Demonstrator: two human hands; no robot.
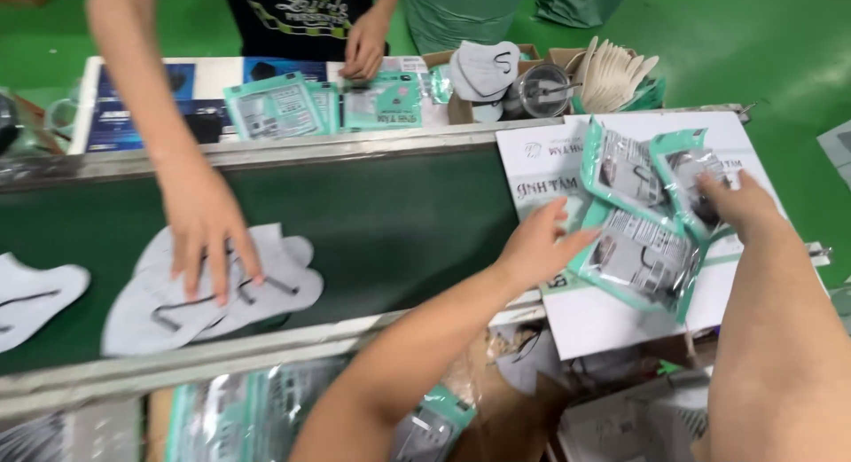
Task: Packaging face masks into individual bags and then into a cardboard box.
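Hands (541,240) (740,200) flank sealed mask packets (643,227) — fingers spread open, touching edges, neither grip closed.

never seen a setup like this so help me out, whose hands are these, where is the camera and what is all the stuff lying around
There is one picture, taken by a camera worn on a person's head, looking down at their own two bare hands. The left hand reaches open toward a pile of sealed mask packets, clear with green edges, lying on a white box. The right hand rests on that pile; whether it grips a packet is unclear.

A dark green belt runs across the middle. On it lie loose grey masks. Another person's hand, reaching from the far side, presses on them. That person's other hand rests by more packets on the far table, near a stack of pale masks.
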